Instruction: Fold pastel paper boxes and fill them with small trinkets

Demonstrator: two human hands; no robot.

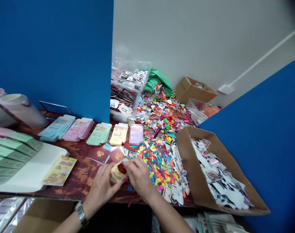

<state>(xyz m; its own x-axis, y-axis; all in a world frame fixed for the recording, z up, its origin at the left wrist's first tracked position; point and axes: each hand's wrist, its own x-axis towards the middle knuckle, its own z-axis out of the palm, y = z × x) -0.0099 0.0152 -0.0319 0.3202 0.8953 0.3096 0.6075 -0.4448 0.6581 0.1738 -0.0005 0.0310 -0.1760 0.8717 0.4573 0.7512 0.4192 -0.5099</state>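
Note:
My left hand (102, 183) is wrapped around a small yellow paper box (116, 174) with printed cartoon figures, its top open and tilted toward the right. Something dark red shows inside the opening. At the box's mouth, the fingers of my right hand (139, 176) are pinched together; what they hold, if anything, is hidden. Dark red cards (98, 154) lie on the table just beyond the box. To the right of my hands spreads a heap of small colourful plastic pieces (159, 158). A yellow box (60, 170) lies closed to the left.
Blue (57, 127), pink (78, 129), green (99, 133) and yellow flat boxes (118, 133) stand in stacks along the back. Finished-looking green boxes (11, 152) sit on a white tray (35, 171) at left. A carton of stickers (222, 181) is at right, clear bins (130, 77) behind.

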